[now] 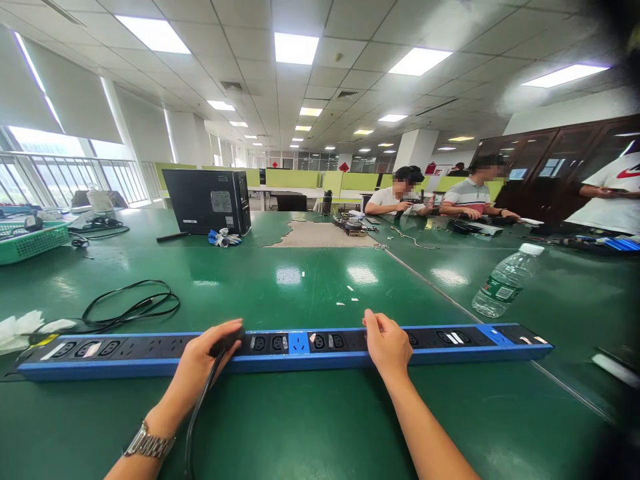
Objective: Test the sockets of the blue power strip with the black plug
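A long blue-and-black power strip (300, 363) lies across the green table in front of me. My left hand (203, 357), with a metal watch on the wrist, is closed around a black plug (231, 339) at the strip's sockets, left of the middle. From that plug a black cable (194, 420) runs down toward me. Whether the plug sits fully in a socket is hidden by my fingers. Right of the middle, my right hand (387, 343) is over the strip with its fingers curled closed; what they hold, if anything, is hidden.
A coiled black cord (135, 307) lies behind the strip's left end. To the right stands a tilted-looking water bottle (505, 283). Farther back are a black computer case (207, 200), blue-and-white gloves (224, 237) and a green basket (35, 241). Several people sit or stand beyond the table's right side.
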`<control>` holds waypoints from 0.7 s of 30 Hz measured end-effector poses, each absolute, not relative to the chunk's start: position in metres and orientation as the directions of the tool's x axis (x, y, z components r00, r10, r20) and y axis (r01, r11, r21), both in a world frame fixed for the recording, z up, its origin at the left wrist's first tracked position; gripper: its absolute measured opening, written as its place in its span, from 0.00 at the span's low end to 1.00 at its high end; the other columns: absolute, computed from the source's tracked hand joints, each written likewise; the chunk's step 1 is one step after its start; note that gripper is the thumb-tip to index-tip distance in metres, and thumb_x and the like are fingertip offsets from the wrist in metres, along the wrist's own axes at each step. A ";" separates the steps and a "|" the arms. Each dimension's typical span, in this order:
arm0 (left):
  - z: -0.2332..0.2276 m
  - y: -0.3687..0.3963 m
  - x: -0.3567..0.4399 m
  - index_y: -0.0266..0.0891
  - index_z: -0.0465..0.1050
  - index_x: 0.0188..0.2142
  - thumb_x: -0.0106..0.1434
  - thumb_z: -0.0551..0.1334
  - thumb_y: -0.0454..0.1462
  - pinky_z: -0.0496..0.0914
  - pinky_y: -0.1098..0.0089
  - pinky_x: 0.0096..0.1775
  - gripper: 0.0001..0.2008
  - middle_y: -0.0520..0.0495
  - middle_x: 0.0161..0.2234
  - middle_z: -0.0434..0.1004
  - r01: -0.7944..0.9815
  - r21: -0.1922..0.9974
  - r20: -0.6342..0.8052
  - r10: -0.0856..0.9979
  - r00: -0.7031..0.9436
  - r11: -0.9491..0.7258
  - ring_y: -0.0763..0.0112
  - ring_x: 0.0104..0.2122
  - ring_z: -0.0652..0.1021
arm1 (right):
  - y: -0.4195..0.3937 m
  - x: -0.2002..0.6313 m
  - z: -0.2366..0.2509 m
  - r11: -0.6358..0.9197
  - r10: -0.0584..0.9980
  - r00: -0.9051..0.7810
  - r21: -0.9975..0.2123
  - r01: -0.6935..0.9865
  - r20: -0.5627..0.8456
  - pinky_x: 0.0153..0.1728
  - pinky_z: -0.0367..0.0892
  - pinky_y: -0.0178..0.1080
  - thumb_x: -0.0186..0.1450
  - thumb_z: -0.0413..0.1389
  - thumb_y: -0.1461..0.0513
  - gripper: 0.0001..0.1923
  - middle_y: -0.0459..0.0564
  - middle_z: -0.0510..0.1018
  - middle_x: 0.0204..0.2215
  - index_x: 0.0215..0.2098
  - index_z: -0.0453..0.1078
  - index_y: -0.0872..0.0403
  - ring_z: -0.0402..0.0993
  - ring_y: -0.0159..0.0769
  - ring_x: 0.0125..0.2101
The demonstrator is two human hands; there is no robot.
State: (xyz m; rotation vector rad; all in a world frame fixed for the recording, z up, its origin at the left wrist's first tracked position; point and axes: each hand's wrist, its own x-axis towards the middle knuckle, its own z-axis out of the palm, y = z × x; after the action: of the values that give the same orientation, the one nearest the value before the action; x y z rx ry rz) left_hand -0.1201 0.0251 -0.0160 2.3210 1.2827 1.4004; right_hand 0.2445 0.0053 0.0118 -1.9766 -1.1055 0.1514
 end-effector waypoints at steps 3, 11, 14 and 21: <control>-0.015 0.022 -0.115 0.44 0.74 0.48 0.63 0.62 0.43 0.74 0.60 0.52 0.15 0.47 0.47 0.80 0.623 0.484 0.681 0.712 0.173 -0.614 0.62 0.44 0.81 | 0.005 0.245 0.012 -0.258 0.753 0.599 -0.715 0.649 0.273 0.31 0.52 0.35 0.67 0.46 0.49 0.21 0.48 0.75 0.29 0.29 0.75 0.50 0.65 0.36 0.30; -0.011 0.019 -0.113 0.43 0.75 0.47 0.63 0.62 0.45 0.74 0.60 0.52 0.15 0.45 0.47 0.80 0.605 0.544 0.623 0.763 0.172 -0.581 0.62 0.45 0.80 | 0.006 0.244 0.012 -0.266 0.754 0.598 -0.707 0.656 0.271 0.31 0.52 0.34 0.67 0.46 0.48 0.21 0.47 0.76 0.31 0.30 0.76 0.49 0.65 0.35 0.30; -0.007 0.019 -0.112 0.42 0.75 0.46 0.62 0.63 0.47 0.74 0.60 0.50 0.16 0.45 0.46 0.81 0.588 0.583 0.589 0.790 0.169 -0.561 0.61 0.44 0.81 | 0.006 0.245 0.012 -0.264 0.759 0.591 -0.701 0.662 0.273 0.31 0.52 0.34 0.67 0.46 0.48 0.21 0.48 0.76 0.31 0.30 0.76 0.49 0.65 0.35 0.30; 0.000 0.012 -0.105 0.41 0.78 0.43 0.60 0.64 0.47 0.75 0.59 0.49 0.16 0.44 0.43 0.82 0.603 0.590 0.616 0.782 0.094 -0.537 0.60 0.42 0.82 | 0.006 0.244 0.011 -0.276 0.763 0.587 -0.686 0.674 0.270 0.30 0.51 0.35 0.67 0.46 0.48 0.22 0.48 0.77 0.31 0.29 0.75 0.50 0.66 0.36 0.31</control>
State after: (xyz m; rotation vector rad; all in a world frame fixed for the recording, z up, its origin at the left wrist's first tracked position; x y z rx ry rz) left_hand -0.1051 0.0119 -0.0004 2.1769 1.4003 1.4233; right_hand 0.2442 0.0061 0.0111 -2.0170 -1.1413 0.1417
